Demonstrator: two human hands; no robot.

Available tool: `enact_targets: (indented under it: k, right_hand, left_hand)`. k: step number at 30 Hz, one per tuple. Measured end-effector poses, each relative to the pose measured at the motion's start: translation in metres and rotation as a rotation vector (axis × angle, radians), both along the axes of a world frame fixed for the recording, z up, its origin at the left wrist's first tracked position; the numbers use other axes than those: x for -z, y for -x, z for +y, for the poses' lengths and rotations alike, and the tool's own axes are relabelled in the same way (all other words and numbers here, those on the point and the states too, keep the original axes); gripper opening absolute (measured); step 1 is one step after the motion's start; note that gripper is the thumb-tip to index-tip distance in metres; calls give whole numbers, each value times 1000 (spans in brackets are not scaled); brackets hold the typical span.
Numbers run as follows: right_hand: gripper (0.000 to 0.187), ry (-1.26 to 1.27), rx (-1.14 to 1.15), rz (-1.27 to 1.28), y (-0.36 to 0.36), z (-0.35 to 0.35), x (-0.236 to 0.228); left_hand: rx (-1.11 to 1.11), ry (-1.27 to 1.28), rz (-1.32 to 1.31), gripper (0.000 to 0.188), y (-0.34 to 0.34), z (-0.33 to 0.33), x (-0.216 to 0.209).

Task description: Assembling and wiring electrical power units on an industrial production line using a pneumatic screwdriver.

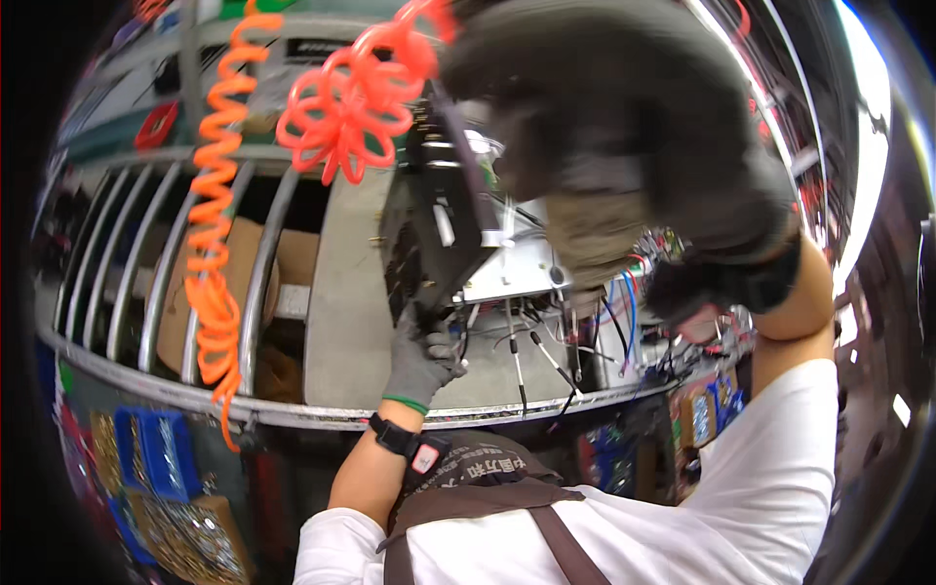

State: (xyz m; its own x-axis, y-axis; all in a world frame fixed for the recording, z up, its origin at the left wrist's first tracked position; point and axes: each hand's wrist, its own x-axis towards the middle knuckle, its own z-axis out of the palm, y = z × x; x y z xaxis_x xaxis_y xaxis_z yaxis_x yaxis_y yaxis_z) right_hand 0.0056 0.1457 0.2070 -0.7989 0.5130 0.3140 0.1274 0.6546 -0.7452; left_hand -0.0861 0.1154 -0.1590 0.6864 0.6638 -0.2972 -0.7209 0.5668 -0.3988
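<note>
A black metal case [429,210] with a dark perforated side stands upright on the bench. My left hand [425,359], in a grey glove with a green cuff, grips the case's near lower corner. Joined to the case on its right is a white metal chassis [517,263]. Several black and white cable ends [517,361] hang from it toward the bench's front edge. Raised close in front of the view, my right hand [624,117] in a dark grey glove is smeared by motion. Its fingers are near a red coiled air hose [351,112]; whether they hold anything is hidden.
An orange coiled hose [219,185] hangs on the left, before a metal roller conveyor [146,273]. A cardboard box [244,283] shows beneath the rollers. Blue bins [156,453] of small hardware sit below left. Red and blue wires [629,312] lie to the right.
</note>
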Motion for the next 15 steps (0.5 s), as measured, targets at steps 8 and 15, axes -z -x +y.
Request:
enact_targets:
  k: [8, 15]
  right_hand:
    - [36, -253, 929, 112, -256, -158, -81]
    - [27, -111, 1485, -150, -421, -232, 29]
  left_hand:
    - [65, -57, 346, 43, 26, 6, 8]
    - [-422, -512, 1506, 75, 15, 4, 40]
